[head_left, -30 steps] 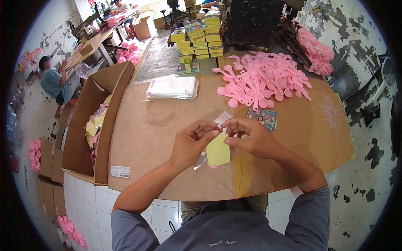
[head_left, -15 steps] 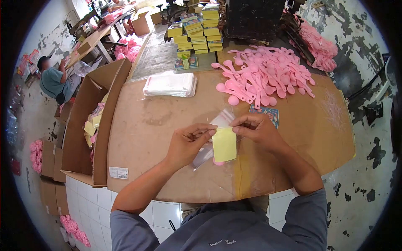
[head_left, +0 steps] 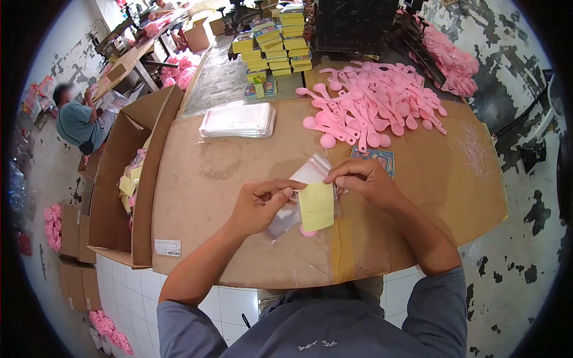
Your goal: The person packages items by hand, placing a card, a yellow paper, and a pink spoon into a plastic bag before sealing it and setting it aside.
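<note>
A clear plastic bag [head_left: 282, 224] lies in front of me with a yellow card [head_left: 317, 208] in it or over it. Part of something pink [head_left: 307, 232] peeks out below the card's lower edge. My left hand [head_left: 262, 204] has thumb and forefinger closed at the upper left corner of card and bag. At the upper right, my right hand [head_left: 365, 184] pinches the bag near its mouth, where the flap [head_left: 321, 163] points away from me. Behind the right fingers, printed blue cards [head_left: 382, 160] rest on the cardboard-covered table [head_left: 203, 209].
A heap of pink spoons [head_left: 376, 104] covers the back right. Further left are a stack of clear bags [head_left: 237, 120] and piles of yellow-edged cards [head_left: 277, 45]. An open carton [head_left: 110, 209] stands along the left edge. Another person [head_left: 80, 119] sits at the far left.
My left thumb has drawn back a little from the card's top edge. The right fingers have shifted slightly along the bag's mouth. The whole view has moved slightly.
</note>
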### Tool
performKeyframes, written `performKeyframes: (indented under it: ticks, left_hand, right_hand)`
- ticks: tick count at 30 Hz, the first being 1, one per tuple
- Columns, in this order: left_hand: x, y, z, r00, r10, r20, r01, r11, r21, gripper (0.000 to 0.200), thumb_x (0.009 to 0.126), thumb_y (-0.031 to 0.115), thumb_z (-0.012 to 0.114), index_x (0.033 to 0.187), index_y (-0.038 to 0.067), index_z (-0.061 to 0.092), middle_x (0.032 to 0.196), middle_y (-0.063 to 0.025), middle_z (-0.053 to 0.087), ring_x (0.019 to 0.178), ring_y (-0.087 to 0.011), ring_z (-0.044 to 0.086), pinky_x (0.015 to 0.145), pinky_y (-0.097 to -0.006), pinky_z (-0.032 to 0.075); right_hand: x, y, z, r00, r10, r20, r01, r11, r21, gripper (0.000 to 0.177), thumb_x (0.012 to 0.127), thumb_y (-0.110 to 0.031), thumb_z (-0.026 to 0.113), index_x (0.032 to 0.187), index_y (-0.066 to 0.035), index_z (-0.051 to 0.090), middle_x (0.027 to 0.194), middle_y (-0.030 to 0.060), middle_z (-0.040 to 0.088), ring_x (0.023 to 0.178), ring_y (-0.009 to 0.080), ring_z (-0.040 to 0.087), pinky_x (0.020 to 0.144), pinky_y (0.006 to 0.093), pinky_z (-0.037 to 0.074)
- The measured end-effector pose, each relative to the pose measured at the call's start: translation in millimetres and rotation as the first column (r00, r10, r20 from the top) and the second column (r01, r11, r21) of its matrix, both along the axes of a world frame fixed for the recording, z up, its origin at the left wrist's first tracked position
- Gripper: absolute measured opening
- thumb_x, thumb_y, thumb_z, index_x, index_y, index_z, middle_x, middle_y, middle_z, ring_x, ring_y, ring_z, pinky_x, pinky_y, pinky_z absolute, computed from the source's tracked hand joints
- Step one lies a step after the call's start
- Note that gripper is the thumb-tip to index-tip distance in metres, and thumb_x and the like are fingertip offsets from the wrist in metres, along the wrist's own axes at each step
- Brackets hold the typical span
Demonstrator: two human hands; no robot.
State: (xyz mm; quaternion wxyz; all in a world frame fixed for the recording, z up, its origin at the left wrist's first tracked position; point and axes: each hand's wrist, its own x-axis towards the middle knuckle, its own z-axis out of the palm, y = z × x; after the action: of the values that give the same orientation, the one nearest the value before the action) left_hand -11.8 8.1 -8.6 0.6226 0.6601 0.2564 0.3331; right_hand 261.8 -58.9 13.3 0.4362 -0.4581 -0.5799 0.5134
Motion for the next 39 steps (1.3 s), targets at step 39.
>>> performKeyframes:
  ticks: [39]
  left_hand:
    - [-82.9, 75.5, 50.7, 0.517, 0.606, 0.605, -0.705, 0.702, -0.101, 0.069, 0.107, 0.050, 0.046, 0.151, -0.002, 0.037, 0.142, -0.0187, 0.057, 0.129, -0.0278, 0.060, 0.105, -0.0406, 0.051]
  right_hand:
    - [92.5, -2.3, 10.9, 0.639, -0.471, 0.608, 0.293, 0.880, 0.374, 0.032, 0.089, -0.020, 0.075, 0.118, -0.005, 0.071, 0.109, 0.0083, 0.068, 0.103, 0.0229, 0.063, 0.090, 0.0362, 0.049]
